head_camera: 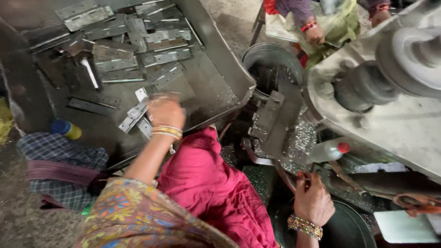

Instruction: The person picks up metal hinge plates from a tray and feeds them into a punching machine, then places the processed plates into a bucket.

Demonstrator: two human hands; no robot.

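Grasping flat grey hinge plate (136, 113) (blurred), left hand (165, 112) in tray (216, 55).

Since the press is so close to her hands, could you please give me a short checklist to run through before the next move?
1. Left hand on a hinge plate in the metal tray: ok, it reaches into the pile, though motion blur hides the grip.
2. Right hand away from the press wheel: ok, it sits low near the dark round bin.
3. Right hand empty: cannot tell, the fingers curl around something unclear.
4. Feed chute free of plates: cannot tell, it is cluttered with shavings.
5. Other person's hand away from the press: ok, it is behind the metal bucket.
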